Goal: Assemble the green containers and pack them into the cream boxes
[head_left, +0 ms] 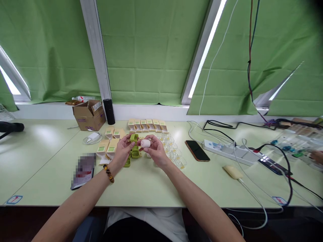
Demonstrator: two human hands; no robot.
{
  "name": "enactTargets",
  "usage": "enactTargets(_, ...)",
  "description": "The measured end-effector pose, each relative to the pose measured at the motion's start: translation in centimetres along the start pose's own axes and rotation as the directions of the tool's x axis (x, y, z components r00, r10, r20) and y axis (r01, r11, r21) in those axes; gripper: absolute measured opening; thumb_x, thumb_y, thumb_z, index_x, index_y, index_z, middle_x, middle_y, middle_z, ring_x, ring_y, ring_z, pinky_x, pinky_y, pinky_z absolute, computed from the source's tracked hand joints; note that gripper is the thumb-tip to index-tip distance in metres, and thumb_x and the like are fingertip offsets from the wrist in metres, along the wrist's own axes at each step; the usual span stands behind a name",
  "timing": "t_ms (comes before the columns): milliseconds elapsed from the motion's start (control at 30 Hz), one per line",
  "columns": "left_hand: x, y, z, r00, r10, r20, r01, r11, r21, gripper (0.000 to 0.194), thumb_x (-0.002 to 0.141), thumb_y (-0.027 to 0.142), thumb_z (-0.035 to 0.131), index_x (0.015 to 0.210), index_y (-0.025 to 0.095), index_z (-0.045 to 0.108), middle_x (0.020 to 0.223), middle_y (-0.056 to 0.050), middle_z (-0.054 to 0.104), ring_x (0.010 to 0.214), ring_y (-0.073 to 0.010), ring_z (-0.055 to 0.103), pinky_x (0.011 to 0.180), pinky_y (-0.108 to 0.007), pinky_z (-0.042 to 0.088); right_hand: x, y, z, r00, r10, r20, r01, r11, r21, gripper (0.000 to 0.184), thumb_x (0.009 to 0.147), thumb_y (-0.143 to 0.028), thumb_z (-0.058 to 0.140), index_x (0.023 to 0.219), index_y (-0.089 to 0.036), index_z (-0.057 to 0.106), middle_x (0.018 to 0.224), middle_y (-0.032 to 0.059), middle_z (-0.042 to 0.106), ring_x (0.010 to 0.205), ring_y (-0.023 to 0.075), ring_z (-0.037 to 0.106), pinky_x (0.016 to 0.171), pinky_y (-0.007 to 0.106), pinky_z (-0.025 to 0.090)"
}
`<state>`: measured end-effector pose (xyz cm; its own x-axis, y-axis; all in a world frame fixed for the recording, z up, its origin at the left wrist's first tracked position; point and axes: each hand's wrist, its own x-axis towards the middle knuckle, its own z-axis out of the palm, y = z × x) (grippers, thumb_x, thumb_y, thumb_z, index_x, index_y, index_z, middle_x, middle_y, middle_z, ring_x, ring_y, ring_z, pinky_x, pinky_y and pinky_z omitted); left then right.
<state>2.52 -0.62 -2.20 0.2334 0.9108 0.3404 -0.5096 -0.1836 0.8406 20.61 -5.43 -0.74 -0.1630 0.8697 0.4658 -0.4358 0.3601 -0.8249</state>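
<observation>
Works over a pale table (151, 188). With the left hand (122, 148), grips a small, boxy, olive-green case (134, 137), partly hidden, perhaps with its lid raised. With the right hand (156, 151), pinches a smooth, whitish, rounded piece (145, 143) just beside it, above the table.

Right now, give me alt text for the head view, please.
The person's left hand holds a small green container and the right hand a small whitish cylinder, above a pale table. Small cartons and clear plastic pieces lie nearby.
</observation>
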Motion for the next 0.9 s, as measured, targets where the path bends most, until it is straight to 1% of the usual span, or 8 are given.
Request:
enactTargets(100, 0.05, -0.03, -0.10, 1.000, 0.002, -0.010, -0.002, 1.000, 0.001, 0.054, 0.078, 0.024, 0.091, 0.126, 0.019, 0.069, 0.123, -0.010, 0.076, 0.115, -0.0223, 0.071, 0.104, -0.036, 0.055, -0.02, 0.11, -0.04, 1.000, 0.015, -0.004, -0.015, 1.000, -0.006, 0.052, 0.072, -0.036, 0.096, 0.108, -0.027, 0.060, 0.091, 0.0011, 0.077, 0.091, 0.0222, 0.074, 0.081, 0.036, 0.060)
enactTargets(267, 0.02, -0.02, -0.14, 1.000, -0.001, 0.004, 0.001, 1.000, 0.000, 0.054, 0.079, 0.025, 0.091, 0.127, 0.019, 0.068, 0.125, -0.011, 0.076, 0.117, -0.0232, 0.071, 0.105, -0.038, 0.054, 0.05, 0.36, -0.20, 0.997, -0.012, -0.072, 0.009, 0.999, -0.037, 0.053, 0.073, -0.042, 0.094, 0.112, -0.027, 0.062, 0.090, 0.0002, 0.072, 0.077, 0.0168, 0.066, 0.071, 0.030, 0.057)
enactTargets(367, -0.06, 0.01, -0.06, 1.000, -0.005, 0.004, 0.005, 1.000, 0.003, 0.055, 0.079, 0.026, 0.091, 0.128, 0.019, 0.068, 0.125, -0.011, 0.076, 0.117, -0.0230, 0.071, 0.108, -0.039, 0.053, 0.11, 0.38, -0.36, 0.989, -0.044, -0.138, 0.032, 0.996, -0.082, 0.052, 0.072, -0.048, 0.093, 0.109, -0.026, 0.064, 0.093, 0.0007, 0.068, 0.078, 0.0167, 0.062, 0.069, 0.030, 0.056)
enactTargets(433, -0.10, 0.02, -0.03, 1.000, -0.012, 0.003, 0.012, 1.000, 0.005, 0.055, 0.078, 0.025, 0.092, 0.128, 0.019, 0.068, 0.125, -0.011, 0.076, 0.118, -0.0229, 0.071, 0.108, -0.038, 0.053, 0.09, 0.31, -0.39, 0.985, -0.055, -0.163, 0.036, 0.993, -0.117, 0.051, 0.071, -0.049, 0.093, 0.107, -0.026, 0.066, 0.098, 0.0019, 0.068, 0.084, 0.0182, 0.063, 0.072, 0.031, 0.058)
enactTargets(533, -0.09, 0.01, -0.06, 1.000, -0.006, 0.005, 0.006, 1.000, 0.013, 0.055, 0.078, 0.026, 0.092, 0.128, 0.019, 0.068, 0.126, -0.011, 0.076, 0.118, -0.0229, 0.071, 0.108, -0.038, 0.053, 0.01, 0.12, -0.25, 0.990, -0.036, -0.140, 0.018, 0.991, -0.131, 0.050, 0.073, -0.049, 0.092, 0.108, -0.027, 0.063, 0.103, 0.0036, 0.071, 0.094, 0.0217, 0.068, 0.084, 0.037, 0.061)
enactTargets(633, -0.08, 0.03, -0.10, 1.000, -0.007, 0.011, 0.006, 1.000, 0.021, 0.057, 0.079, 0.028, 0.092, 0.129, 0.019, 0.067, 0.126, -0.012, 0.076, 0.119, -0.0233, 0.071, 0.107, -0.038, 0.054, -0.04, -0.03, 0.00, 0.993, 0.007, -0.114, -0.023, 0.990, -0.142, 0.056, 0.071, -0.051, 0.093, 0.109, -0.028, 0.058, 0.097, 0.0027, 0.074, 0.093, 0.0237, 0.071, 0.089, 0.042, 0.060)
enactTargets(733, -0.11, 0.07, -0.09, 1.000, -0.012, 0.019, 0.012, 1.000, 0.014, 0.057, 0.079, 0.029, 0.092, 0.130, 0.019, 0.067, 0.127, -0.012, 0.075, 0.119, -0.0238, 0.071, 0.106, -0.039, 0.054, 0.00, -0.07, 0.15, 0.989, -0.004, -0.149, -0.022, 0.985, -0.174, 0.059, 0.068, -0.049, 0.095, 0.109, -0.028, 0.058, 0.088, -0.0003, 0.071, 0.084, 0.0205, 0.069, 0.081, 0.036, 0.059)
enactTargets(900, -0.13, 0.01, -0.07, 0.999, 0.004, 0.040, -0.005, 1.000, 0.004, 0.056, 0.081, 0.027, 0.090, 0.131, 0.019, 0.066, 0.129, -0.012, 0.074, 0.119, -0.0227, 0.070, 0.106, -0.037, 0.054, 0.06, -0.08, 0.17, 0.982, -0.064, -0.175, 0.034, 0.985, -0.172, 0.052, 0.068, -0.045, 0.095, 0.105, -0.026, 0.065, 0.095, 0.0010, 0.069, 0.086, 0.0176, 0.066, 0.077, 0.030, 0.058)
